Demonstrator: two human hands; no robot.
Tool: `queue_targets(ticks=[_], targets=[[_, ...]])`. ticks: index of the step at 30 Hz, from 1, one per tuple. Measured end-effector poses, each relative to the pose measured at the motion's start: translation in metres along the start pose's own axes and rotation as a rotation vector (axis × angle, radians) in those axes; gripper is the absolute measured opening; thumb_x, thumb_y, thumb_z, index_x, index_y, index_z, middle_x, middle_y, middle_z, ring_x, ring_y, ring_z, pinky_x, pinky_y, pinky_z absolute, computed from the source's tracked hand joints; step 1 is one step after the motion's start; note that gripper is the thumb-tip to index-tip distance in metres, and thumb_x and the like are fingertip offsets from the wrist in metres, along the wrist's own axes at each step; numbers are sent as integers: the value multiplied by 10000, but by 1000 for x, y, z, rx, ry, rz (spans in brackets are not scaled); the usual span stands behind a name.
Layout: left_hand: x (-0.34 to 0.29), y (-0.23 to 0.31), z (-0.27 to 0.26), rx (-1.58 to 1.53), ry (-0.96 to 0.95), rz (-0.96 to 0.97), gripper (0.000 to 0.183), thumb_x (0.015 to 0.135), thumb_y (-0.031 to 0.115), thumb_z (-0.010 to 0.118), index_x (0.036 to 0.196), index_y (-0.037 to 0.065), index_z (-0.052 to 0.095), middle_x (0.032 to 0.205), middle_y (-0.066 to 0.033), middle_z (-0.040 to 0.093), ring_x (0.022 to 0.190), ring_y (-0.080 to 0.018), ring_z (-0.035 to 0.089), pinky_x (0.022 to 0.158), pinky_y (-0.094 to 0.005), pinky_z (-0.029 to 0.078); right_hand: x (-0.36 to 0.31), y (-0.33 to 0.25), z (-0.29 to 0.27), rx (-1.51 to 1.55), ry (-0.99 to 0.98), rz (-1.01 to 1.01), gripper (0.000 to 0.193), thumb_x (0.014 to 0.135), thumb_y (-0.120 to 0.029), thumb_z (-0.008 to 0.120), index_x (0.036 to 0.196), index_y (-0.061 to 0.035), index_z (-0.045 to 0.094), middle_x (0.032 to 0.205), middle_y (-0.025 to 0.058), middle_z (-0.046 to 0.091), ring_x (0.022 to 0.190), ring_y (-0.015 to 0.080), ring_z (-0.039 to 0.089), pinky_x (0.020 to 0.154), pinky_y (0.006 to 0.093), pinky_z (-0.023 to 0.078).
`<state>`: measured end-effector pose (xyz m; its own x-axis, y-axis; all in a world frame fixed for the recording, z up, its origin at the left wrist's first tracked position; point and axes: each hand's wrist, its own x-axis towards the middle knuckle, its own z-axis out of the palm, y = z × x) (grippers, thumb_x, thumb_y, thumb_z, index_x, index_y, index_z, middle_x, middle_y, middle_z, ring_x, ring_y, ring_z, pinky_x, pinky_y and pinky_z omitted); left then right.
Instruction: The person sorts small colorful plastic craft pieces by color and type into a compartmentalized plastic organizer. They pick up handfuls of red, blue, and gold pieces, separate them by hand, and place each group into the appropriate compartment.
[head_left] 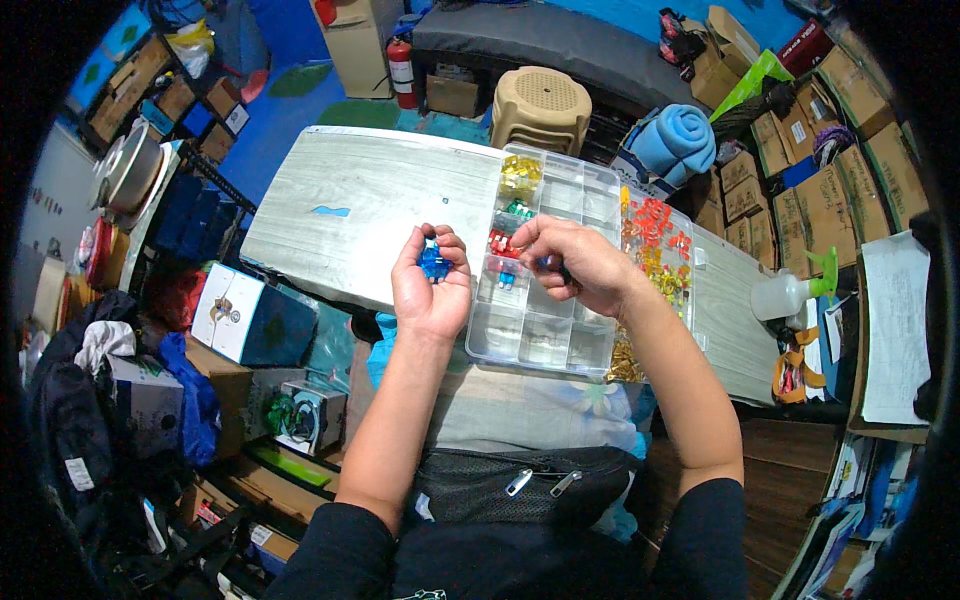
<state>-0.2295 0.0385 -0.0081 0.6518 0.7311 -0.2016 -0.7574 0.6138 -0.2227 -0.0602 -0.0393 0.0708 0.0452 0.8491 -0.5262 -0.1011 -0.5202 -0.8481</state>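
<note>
Blue pieces (pixel 434 264) lie cradled in the left hand (pixel 432 288) near bare tabletop edge (pixel 340 285), right hand (pixel 580 260) curled, hold unclear.

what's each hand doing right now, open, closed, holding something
Left hand: cupped palm up, holding small blue pieces.
Right hand: curled closed, apparently holding something dark blue.

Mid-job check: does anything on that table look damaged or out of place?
Yes: an irregular blue patch breaks the grey wood-grain tabletop, to the left of the left hand. It looks like a tear or worn spot in the surface, though I can't be certain.
</note>
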Motion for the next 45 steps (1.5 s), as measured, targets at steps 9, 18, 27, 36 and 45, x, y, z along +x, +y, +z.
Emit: queue_targets(ticks=[9,18,27,36,45], targets=[[1,-4,-7,26,9,4,141,952,177,522,919,41,541,888,-81,537,767,-153,538,641,-230,508,11,14,14,-849,213,-458,154,800,-140,643,878,-9,660,826,189,663,797,299,653,708,383,499],[3,-4,-11,51,-29,12,135,948,174,531,920,43,544,886,-77,542,772,-145,542,651,-229,511,4,9,9,-844,182,-438,165,777,-151,682,850,-3,690,805,199,663,766,346,649,704,407,496],[3,-6,-12,83,9,57,132,950,174,528,925,45,540,888,-78,545,776,-150,546,669,-237,513,9,17,9,-838,150,-564,202,779,-192,694,888,-23,698,796,181,669,738,279,664,677,374,507],[2,-6,-12,68,-16,67,130,943,130,513,922,5,542,886,-87,527,789,-170,536,693,-268,524,9,4,9,69,86,-202,318,979,-346,464,958,-60,602,735,-24,532,599,54,436,546,216,377],[2,-8,-12,134,53,149,145,953,161,491,975,36,560,969,-126,609,947,-235,610,848,-364,534,15,15,28,-388,179,-383,318,978,-285,462,920,-7,606,850,75,616,810,141,588,752,292,480]])
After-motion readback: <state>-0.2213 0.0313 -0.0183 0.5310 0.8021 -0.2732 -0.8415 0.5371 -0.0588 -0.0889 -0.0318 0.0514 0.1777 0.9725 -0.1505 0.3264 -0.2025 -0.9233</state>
